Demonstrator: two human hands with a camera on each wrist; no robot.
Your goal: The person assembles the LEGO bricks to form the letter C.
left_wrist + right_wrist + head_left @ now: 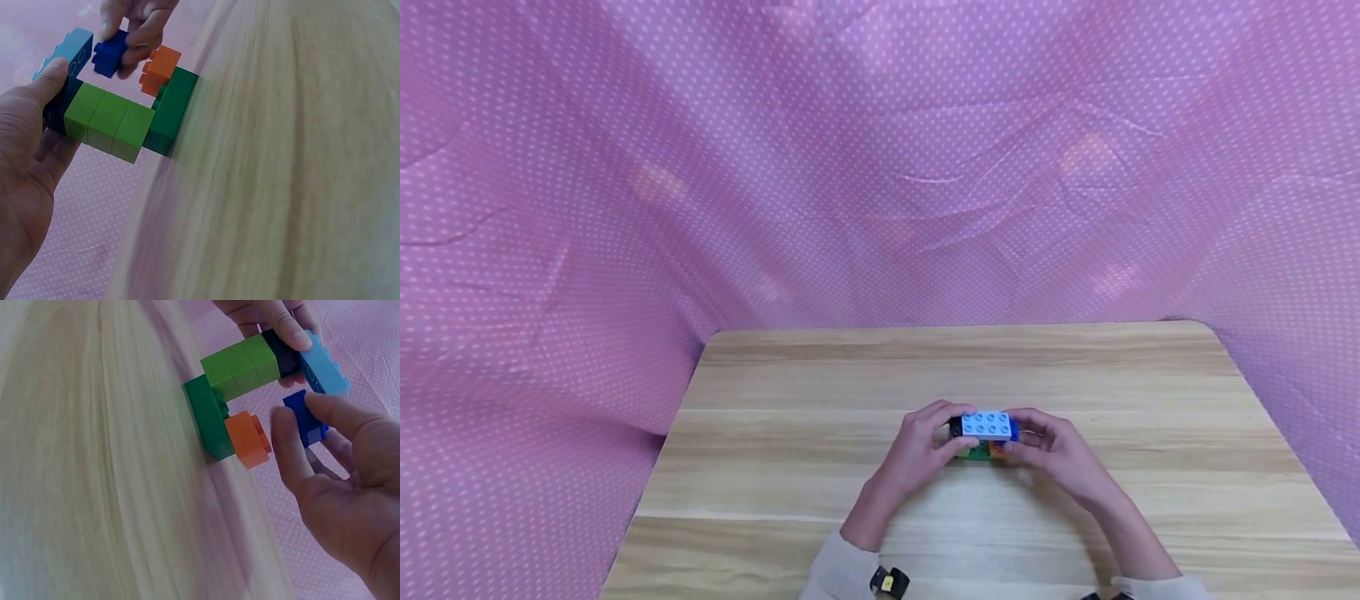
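A brick structure stands on the table: a dark green brick [172, 115] at the bottom, a stack of lime green bricks [112, 122] on one end and an orange brick [162, 65] on the other. Above the lime stack sits a black brick [281, 355], topped by a light blue brick [987, 426] that overhangs sideways. My left hand [921, 442] grips the structure at the black brick, thumb touching the light blue one. In my right hand [1060, 454], thumb and fingers pinch a blue brick [305, 419], held between the orange brick and the overhang, apart from the orange one.
The wooden table [790, 433] spreads around the structure, its far edge beyond the hands. Pink dotted cloth [880, 208] hangs behind and at both sides. A black wrist strap [891, 581] shows at the left sleeve.
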